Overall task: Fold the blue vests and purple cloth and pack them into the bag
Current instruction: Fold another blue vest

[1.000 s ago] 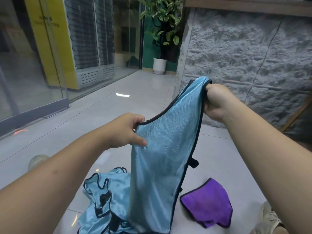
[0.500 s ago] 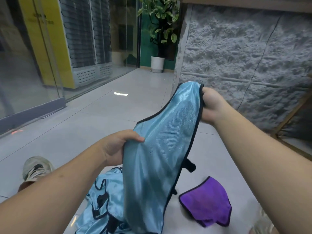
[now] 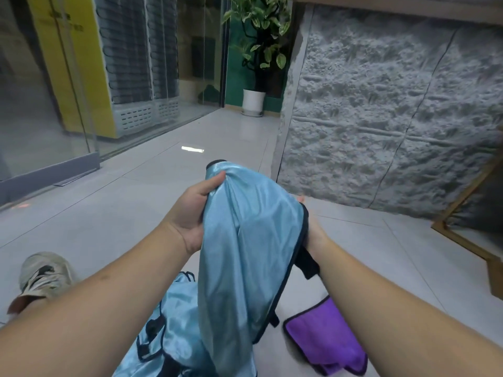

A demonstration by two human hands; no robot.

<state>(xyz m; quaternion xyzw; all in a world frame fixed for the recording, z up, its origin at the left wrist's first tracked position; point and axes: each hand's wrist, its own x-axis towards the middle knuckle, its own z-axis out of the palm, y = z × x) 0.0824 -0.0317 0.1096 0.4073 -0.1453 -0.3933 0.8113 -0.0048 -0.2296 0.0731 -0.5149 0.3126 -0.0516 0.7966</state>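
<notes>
A person seated on a pale grey tiled floor [image 3: 114,221] holds up a shiny light-blue satin vest with black trim [image 3: 245,240], which drapes between both hands. The left hand [image 3: 190,210] has its grip clamped on the vest's upper left edge, thumb over the fabric. The right hand [image 3: 313,229] is mostly hidden behind the vest's black-trimmed right edge (only fingertips and wrist show), so whether its grip is clamped cannot be told. Below the held vest, a heap of further light-blue vests [image 3: 174,336] lies on the floor. Just right of the vest's hanging end rests a crumpled purple cloth with dark edging [image 3: 326,341]. Well left of the vest, a worn beige sneaker [image 3: 43,276] shows; far behind it stands a potted green plant [image 3: 258,50].
</notes>
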